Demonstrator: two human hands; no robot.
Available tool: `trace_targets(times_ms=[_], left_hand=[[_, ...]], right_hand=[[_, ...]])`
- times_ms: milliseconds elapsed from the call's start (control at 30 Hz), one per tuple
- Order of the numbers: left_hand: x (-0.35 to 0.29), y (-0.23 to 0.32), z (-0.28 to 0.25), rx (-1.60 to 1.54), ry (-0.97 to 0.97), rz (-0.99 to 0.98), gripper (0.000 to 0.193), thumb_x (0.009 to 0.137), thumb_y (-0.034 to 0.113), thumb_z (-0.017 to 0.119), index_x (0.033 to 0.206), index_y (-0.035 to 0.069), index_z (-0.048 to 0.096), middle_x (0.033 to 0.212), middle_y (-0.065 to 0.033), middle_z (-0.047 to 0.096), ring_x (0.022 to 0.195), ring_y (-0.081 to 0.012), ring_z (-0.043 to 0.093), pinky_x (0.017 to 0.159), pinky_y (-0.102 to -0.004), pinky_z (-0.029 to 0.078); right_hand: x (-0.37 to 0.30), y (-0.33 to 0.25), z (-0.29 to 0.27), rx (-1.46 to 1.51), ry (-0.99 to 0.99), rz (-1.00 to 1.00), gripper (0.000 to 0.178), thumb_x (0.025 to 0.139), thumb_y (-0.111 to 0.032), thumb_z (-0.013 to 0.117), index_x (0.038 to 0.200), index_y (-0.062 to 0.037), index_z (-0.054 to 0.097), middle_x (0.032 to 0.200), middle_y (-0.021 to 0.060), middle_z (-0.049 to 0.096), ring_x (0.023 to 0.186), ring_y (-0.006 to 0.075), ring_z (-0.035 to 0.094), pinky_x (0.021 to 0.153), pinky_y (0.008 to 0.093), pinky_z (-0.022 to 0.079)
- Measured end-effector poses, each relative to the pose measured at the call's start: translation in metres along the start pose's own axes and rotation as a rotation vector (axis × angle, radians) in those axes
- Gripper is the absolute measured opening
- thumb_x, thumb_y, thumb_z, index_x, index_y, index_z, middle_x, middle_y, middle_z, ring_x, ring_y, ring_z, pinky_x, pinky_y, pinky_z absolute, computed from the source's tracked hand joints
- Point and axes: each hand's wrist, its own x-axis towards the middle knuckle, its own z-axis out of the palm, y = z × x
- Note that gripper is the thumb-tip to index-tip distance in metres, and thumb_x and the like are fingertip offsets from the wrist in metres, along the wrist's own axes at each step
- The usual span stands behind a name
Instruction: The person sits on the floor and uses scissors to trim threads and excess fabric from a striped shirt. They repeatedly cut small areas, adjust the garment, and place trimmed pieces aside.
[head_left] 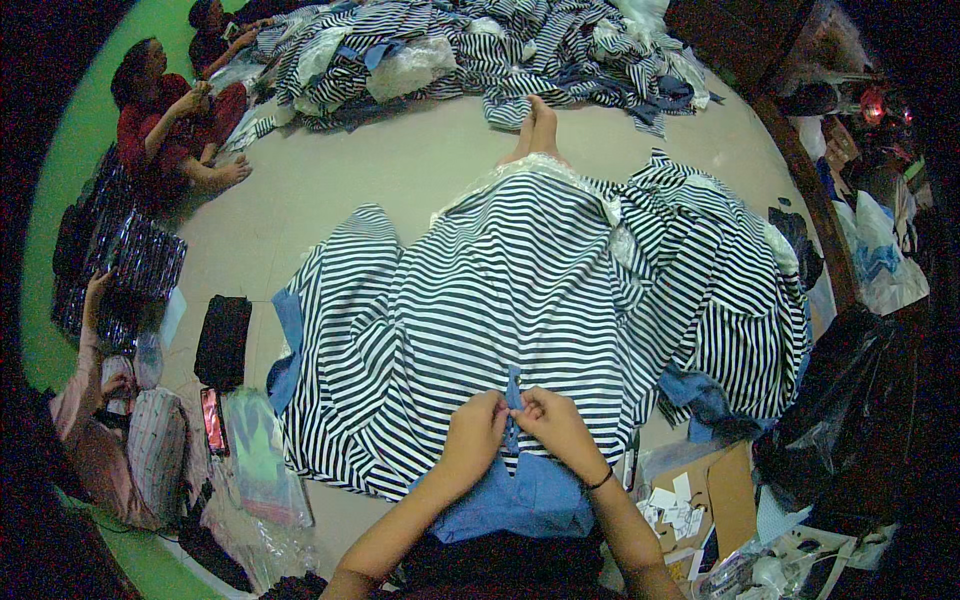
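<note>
Two bare hands at work, one garment beneath them; left hand (476, 428) pinching the blue placket strip (514, 380) between thumb and fingertips; right hand (556, 422) pinching the same strip just beside it, one dark band (602, 480) on that wrist; strip runs down the middle of a black-and-white striped garment (500, 280), spread over the person's legs, blue collar (515, 505) nearest the body, white lace along the far edge; bare feet (538, 130) beyond the lace.

To the right, more striped fabric (745, 310) with blue trim, bunched; far side, one large heap of striped garments (450, 60), too tangled to count; three other people along the left, one in red (165, 125); one phone (213, 420) beside one folded black cloth (222, 342); one cardboard box (733, 495) holding several white tags (683, 515), any print too small to read.
</note>
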Motion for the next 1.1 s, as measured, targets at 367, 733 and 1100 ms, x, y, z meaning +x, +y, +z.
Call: trace_targets(times_ms=[367, 733, 1100], left_hand=[[0.000, -0.004, -0.005, -0.294, -0.025, -0.210, 0.012, 0.074, 0.007, 0.056, 0.081, -0.002, 0.059, 0.072, -0.0147, 0.060, 0.065, -0.0226, 0.059, 0.061, -0.0302, 0.045], [0.001, -0.003, -0.005, -0.357, -0.027, -0.326, 0.017, 0.074, 0.011, 0.057, 0.083, -0.002, 0.061, 0.072, -0.0142, 0.061, 0.066, -0.0203, 0.060, 0.061, -0.0283, 0.045], [0.002, -0.003, 0.001, -0.305, 0.043, -0.246, 0.013, 0.074, 0.010, 0.058, 0.078, -0.003, 0.059, 0.069, -0.0141, 0.060, 0.062, -0.0204, 0.059, 0.058, -0.0291, 0.046]], right_hand=[[-0.006, 0.006, 0.001, 0.319, -0.003, 0.066, 0.021, 0.076, -0.014, 0.060, 0.088, 0.0033, 0.059, 0.076, 0.0103, 0.063, 0.068, 0.0150, 0.062, 0.060, 0.0237, 0.048], [-0.004, 0.006, 0.011, 0.195, 0.080, 0.052, 0.015, 0.072, -0.011, 0.064, 0.078, 0.0004, 0.058, 0.068, 0.0057, 0.060, 0.061, 0.0093, 0.056, 0.055, 0.0207, 0.045], [-0.008, 0.001, 0.014, 0.171, 0.111, 0.047, 0.013, 0.072, -0.005, 0.063, 0.081, 0.0014, 0.057, 0.072, 0.0048, 0.060, 0.066, 0.0070, 0.057, 0.057, 0.0184, 0.045]])
